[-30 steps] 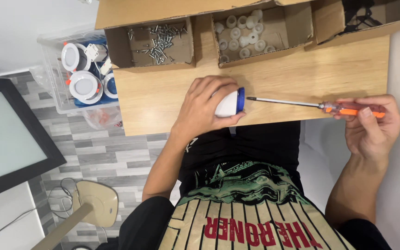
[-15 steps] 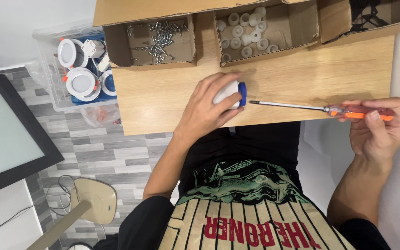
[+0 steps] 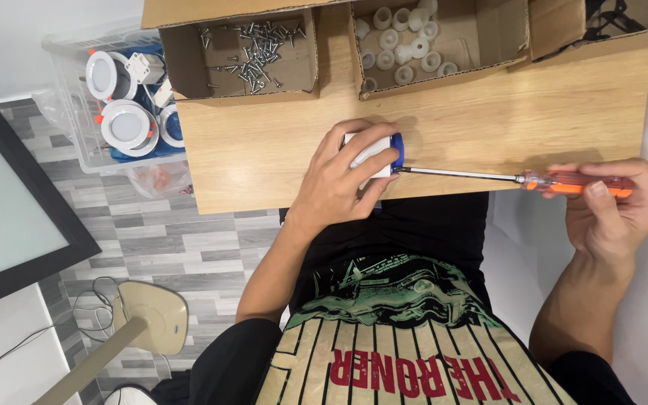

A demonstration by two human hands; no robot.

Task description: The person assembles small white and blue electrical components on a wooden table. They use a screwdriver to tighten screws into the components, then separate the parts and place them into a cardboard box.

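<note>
White plastic with a blue rim: the small round fitting (image 3: 375, 155) lies on its side near the front edge of the wooden table (image 3: 489, 120), under my left hand (image 3: 339, 176). I judge it light, hard and a little slick, apt to roll or skid when pushed, so the place to hold it is around the white body, pressing down, with the blue end left free. My left fingers (image 3: 361, 135) are curled over it and closed on it, thumb below. My right hand (image 3: 609, 210) is wrapped shut around the orange handle of a long screwdriver (image 3: 519, 178), whose thin steel shaft lies level and whose tip meets the blue end. Behind sit cardboard boxes, one of screws (image 3: 260, 49), one of white rings (image 3: 403, 41).
</note>
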